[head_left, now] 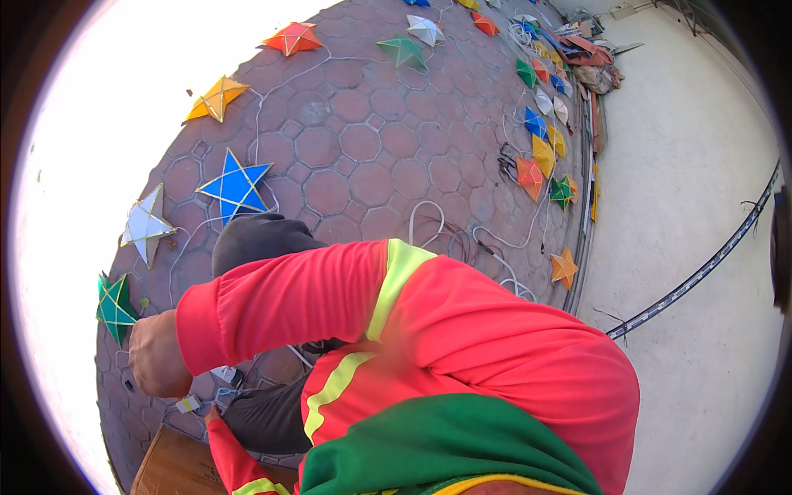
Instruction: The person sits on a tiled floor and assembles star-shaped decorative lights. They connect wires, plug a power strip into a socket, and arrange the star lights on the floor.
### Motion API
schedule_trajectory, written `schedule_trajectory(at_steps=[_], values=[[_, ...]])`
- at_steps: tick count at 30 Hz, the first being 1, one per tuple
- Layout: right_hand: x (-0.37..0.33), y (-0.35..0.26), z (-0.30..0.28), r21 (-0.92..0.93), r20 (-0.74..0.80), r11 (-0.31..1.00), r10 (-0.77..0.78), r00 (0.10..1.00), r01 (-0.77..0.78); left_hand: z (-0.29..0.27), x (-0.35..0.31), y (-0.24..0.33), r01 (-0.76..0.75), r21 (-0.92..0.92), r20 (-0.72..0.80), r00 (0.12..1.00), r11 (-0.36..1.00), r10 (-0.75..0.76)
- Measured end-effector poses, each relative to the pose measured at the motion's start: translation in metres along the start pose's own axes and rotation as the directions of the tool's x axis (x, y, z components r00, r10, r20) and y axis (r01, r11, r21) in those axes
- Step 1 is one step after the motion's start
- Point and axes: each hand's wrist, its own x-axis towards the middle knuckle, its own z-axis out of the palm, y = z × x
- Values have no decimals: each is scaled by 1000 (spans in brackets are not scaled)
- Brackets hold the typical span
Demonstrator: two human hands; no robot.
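My right hand (157, 355) reaches across to the far left, bent down at the wrist beside a green star lantern (115, 308). Its fingers are hidden behind the wrist. Lower down, my left hand (214, 412) is beside my dark-trousered knee, its small visible fingers drawn together. What they hold is too small to make out. Close to those fingertips are a small white and yellow box (188, 404) and a thin light-blue loop (224, 393). A white and dark object (227, 375) lies just above them, partly covered by my right sleeve.
A cardboard box (177, 466) stands at the lower left. White wire links the blue star (235, 186), white star (147, 224), yellow star (216, 99) and red star (294, 38) on octagonal paving (360, 140). Several more stars line the pale wall (685, 206), with loose cable (503, 256) nearby.
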Motion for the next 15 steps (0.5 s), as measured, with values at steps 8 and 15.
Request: schedule_trajectory(at_steps=[8,15], values=[[2,-2,-3,8,50,1000,-6,999,5,0,-4,-7,52,10,12,999,999,-52],[8,-3,-2,-16,99,999,-37,994,39,4,-2,-14,-1,-25,12,1000,1000,1]])
